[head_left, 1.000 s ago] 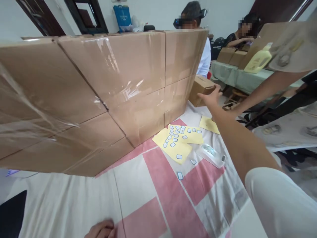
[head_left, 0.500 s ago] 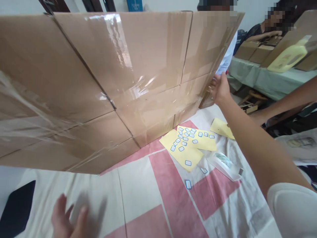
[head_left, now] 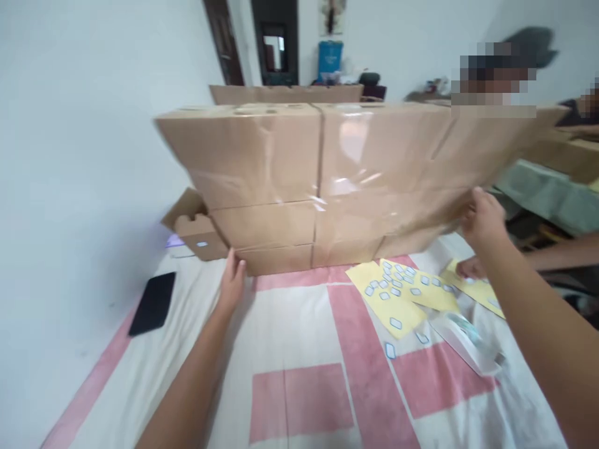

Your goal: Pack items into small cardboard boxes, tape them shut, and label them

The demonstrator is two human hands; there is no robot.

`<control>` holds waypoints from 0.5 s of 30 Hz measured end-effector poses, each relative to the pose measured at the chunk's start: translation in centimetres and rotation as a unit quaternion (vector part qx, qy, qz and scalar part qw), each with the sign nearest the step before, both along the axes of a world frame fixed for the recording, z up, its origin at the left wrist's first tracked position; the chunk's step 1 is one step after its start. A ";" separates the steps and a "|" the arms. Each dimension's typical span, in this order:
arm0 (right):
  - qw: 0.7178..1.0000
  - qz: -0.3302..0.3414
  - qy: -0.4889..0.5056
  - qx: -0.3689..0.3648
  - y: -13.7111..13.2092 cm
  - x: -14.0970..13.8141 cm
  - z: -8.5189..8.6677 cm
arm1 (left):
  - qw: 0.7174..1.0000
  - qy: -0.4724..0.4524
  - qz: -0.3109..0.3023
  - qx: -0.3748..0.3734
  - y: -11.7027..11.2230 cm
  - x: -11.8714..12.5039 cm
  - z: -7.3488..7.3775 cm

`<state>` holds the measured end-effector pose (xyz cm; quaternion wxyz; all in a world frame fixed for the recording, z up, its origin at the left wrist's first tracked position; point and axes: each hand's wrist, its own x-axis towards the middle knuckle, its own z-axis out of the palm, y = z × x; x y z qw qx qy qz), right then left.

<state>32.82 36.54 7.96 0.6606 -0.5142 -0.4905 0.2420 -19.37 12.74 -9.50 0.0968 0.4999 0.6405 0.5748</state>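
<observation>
A large flattened cardboard sheet point(head_left: 327, 181), taped with clear tape, stands on edge across the bed. My left hand point(head_left: 231, 282) reaches its lower left corner, fingers resting against the bottom edge. My right hand point(head_left: 484, 218) grips the sheet's right edge, fingers curled round it. Yellow backing sheets point(head_left: 402, 293) with several small white-and-blue stickers lie on the cloth just in front of the cardboard.
A black phone point(head_left: 153, 302) lies at the left on the pink-and-white cloth point(head_left: 299, 374). A small open box point(head_left: 196, 227) sits behind the cardboard's left end. A clear packet point(head_left: 463, 340) lies at the right. Another person's hand point(head_left: 470, 268) rests on a yellow sheet; people sit behind.
My left hand has come up from the near edge to the cardboard's lower left corner. My right hand went from reaching out to gripping the right edge. The view swung left.
</observation>
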 end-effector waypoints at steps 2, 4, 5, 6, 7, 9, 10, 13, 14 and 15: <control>0.997 -0.067 -0.027 0.040 -1.7 -1.6 0.0 | 1.000 0.003 0.003 0.001 -0.1 -0.9 -0.1; 0.970 -0.131 -0.079 0.186 -3.9 -4.5 -0.8 | 1.000 0.017 0.014 -0.001 -0.8 -2.4 0.3; 0.955 -0.104 -0.116 0.252 -5.4 -6.5 -1.4 | 0.999 0.024 0.031 -0.002 -1.4 -3.4 0.5; 0.949 -0.058 -0.140 0.275 -7.1 -9.1 -2.2 | 0.998 0.029 0.056 -0.005 -2.0 -4.7 0.7; 0.945 -0.009 -0.164 0.283 -9.2 -12.0 -3.1 | 0.995 0.031 0.090 -0.011 -2.6 -6.2 1.0; 0.921 0.136 -0.228 0.284 -13.9 -18.9 -5.1 | 0.985 0.026 0.167 -0.033 -3.4 -9.7 1.4; 0.897 0.211 -0.255 0.291 -16.3 -22.8 -6.2 | 0.978 0.022 0.199 -0.052 -3.4 -11.5 1.6; 0.806 0.432 -0.263 0.308 -22.3 -34.8 -9.4 | 0.963 0.020 0.241 -0.122 -2.5 -16.0 1.8; 0.799 0.471 -0.252 0.275 -23.4 -38.7 -10.3 | 0.959 0.020 0.242 -0.143 -2.0 -17.1 1.9; 0.811 0.487 -0.232 0.226 -23.9 -42.3 -10.9 | 0.957 0.020 0.241 -0.163 -1.5 -17.9 2.0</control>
